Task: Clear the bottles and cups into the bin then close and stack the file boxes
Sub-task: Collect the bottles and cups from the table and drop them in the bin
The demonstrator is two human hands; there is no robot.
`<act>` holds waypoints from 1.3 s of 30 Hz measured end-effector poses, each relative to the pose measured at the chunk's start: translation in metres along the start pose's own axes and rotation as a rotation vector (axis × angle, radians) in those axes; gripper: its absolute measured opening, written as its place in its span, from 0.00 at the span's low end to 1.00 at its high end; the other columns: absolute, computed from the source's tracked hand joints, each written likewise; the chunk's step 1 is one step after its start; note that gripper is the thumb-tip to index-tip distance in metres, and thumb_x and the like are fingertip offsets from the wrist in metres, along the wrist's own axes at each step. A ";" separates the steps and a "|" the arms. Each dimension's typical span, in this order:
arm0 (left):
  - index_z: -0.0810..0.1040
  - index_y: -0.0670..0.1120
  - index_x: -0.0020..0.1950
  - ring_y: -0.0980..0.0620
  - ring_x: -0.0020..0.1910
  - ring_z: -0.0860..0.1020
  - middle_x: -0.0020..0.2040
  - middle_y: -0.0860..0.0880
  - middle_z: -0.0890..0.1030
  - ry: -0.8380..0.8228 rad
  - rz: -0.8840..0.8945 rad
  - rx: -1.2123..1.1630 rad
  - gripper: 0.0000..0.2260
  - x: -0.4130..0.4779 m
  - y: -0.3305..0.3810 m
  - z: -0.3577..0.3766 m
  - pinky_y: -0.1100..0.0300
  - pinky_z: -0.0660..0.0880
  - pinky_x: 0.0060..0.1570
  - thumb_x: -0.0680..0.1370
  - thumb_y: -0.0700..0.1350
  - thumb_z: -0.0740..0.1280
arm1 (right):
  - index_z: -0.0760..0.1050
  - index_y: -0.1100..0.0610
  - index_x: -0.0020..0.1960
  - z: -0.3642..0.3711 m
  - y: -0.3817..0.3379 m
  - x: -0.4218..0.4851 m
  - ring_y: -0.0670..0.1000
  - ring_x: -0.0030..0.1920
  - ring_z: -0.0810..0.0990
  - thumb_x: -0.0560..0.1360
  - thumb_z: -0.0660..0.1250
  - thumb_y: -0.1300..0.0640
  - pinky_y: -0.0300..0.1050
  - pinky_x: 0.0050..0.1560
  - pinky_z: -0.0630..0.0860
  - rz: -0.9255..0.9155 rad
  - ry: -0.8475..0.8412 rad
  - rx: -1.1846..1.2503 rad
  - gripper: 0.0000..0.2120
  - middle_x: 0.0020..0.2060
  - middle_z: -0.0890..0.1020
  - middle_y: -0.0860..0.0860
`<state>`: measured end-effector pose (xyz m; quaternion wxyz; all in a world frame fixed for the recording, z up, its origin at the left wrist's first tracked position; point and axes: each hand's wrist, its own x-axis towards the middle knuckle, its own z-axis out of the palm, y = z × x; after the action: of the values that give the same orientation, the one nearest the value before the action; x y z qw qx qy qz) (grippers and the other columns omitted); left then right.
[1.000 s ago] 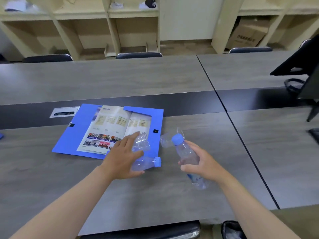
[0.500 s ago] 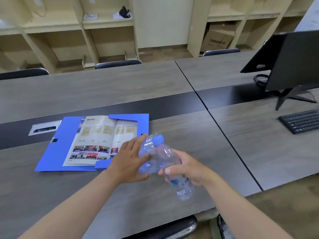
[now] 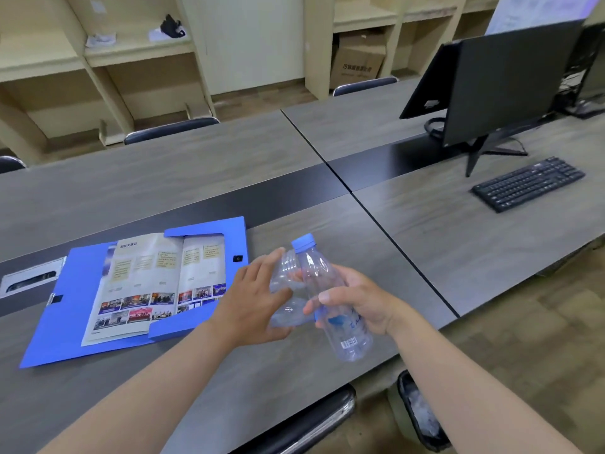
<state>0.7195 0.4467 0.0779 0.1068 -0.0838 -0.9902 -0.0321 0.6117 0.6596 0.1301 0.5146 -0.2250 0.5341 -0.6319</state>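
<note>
Right hand [image 3: 363, 299] grips a capped bottle [image 3: 330, 303]; left hand [image 3: 252, 303] clutches cups [image 3: 284, 290] above the bench [image 3: 327, 234], right of the open file box [image 3: 65, 309].

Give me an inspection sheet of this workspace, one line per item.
Surface: grey wood-grain desk with a dark centre strip.
Job's things: blue file box lies open with a brochure inside; capped bottle and clear plastics are lifted off the desk; bin sits on the floor beside the desk.
Clutter: keyboard and monitor on the adjoining desk.
Hands: right hand grips the capped bottle; left hand holds the clear plastics.
Cables: dark loops behind the monitor.
Surroundings: shelving, cardboard box, chairs.
</note>
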 end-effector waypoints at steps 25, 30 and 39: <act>0.77 0.66 0.45 0.67 0.63 0.66 0.64 0.46 0.66 -0.213 -0.175 -1.000 0.13 0.098 0.263 0.147 0.61 0.70 0.61 0.64 0.64 0.75 | 0.73 0.60 0.58 -0.181 0.307 -0.274 0.54 0.30 0.79 0.73 0.75 0.49 0.47 0.36 0.78 0.459 1.266 0.679 0.21 0.34 0.79 0.55; 0.77 0.72 0.45 0.70 0.62 0.66 0.65 0.48 0.66 -0.261 -0.195 -0.992 0.13 0.085 0.287 0.178 0.68 0.70 0.59 0.63 0.65 0.74 | 0.67 0.56 0.73 -0.234 0.303 -0.254 0.51 0.45 0.77 0.79 0.67 0.42 0.44 0.41 0.78 0.495 1.284 0.615 0.29 0.57 0.76 0.52; 0.77 0.71 0.48 0.56 0.64 0.71 0.65 0.51 0.66 -0.340 -0.294 -1.032 0.16 0.096 0.322 0.202 0.50 0.76 0.64 0.63 0.69 0.74 | 0.55 0.42 0.80 -0.151 0.264 -0.243 0.44 0.69 0.75 0.70 0.77 0.45 0.42 0.64 0.75 0.042 0.858 0.212 0.46 0.71 0.71 0.42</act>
<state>0.6410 0.7957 -0.0839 -0.1145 0.0097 -0.8508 -0.5127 0.6839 0.9694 -0.0947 0.2790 0.1228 0.6359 -0.7090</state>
